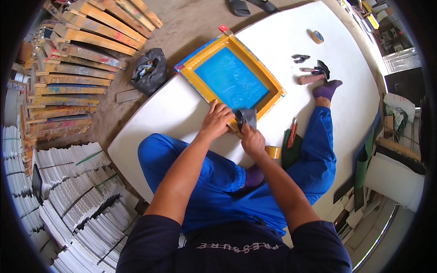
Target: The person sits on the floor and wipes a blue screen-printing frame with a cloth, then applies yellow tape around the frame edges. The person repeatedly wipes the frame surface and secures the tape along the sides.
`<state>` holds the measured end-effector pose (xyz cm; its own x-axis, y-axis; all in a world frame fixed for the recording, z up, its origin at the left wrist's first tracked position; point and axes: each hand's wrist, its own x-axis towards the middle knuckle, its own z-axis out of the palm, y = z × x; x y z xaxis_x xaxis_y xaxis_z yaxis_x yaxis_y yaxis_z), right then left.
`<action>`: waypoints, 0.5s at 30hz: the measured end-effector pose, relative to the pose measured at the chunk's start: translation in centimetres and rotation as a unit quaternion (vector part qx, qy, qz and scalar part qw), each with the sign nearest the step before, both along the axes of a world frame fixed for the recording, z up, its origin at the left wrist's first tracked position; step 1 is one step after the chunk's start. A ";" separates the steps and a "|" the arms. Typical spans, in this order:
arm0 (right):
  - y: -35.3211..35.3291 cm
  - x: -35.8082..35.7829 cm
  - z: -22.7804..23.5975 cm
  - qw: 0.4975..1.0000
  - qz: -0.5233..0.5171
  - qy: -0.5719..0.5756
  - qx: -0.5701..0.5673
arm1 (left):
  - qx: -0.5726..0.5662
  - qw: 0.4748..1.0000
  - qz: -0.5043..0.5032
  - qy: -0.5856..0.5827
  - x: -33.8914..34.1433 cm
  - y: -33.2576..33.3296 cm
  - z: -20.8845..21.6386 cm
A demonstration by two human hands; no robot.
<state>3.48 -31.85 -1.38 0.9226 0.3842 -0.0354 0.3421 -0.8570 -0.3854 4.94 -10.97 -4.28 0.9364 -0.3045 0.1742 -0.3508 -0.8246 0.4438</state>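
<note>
Head view, left hand flat on screen frame, right hand gripping grey cloth

A printing screen lies on the white table in front of the seated person: a square yellow wooden frame around bright blue mesh, one corner tipped red. Against the far left wall stand stacked rows of similar wooden frames, paint-stained. Bundles of flat white sheets, strapped with dark bands, are piled at the lower left.
</note>
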 end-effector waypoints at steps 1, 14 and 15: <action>-0.1 -1.0 -0.4 1.000 0.008 -0.001 -0.001 | 0.018 1.000 -0.001 -0.009 0.1 0.0 -0.2; 0.6 0.9 -0.9 0.999 0.050 -0.013 -0.014 | 0.007 1.000 -0.001 0.030 0.4 0.1 0.1; 0.8 2.1 -0.2 0.999 0.040 -0.006 -0.001 | 0.013 1.000 0.001 0.021 0.2 0.2 -0.2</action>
<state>5.55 -31.10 -1.57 0.8896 0.4559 -0.0259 0.4130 -0.8275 -0.3803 5.15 -10.81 -4.44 0.9434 -0.3068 0.1260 -0.3304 -0.8367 0.4367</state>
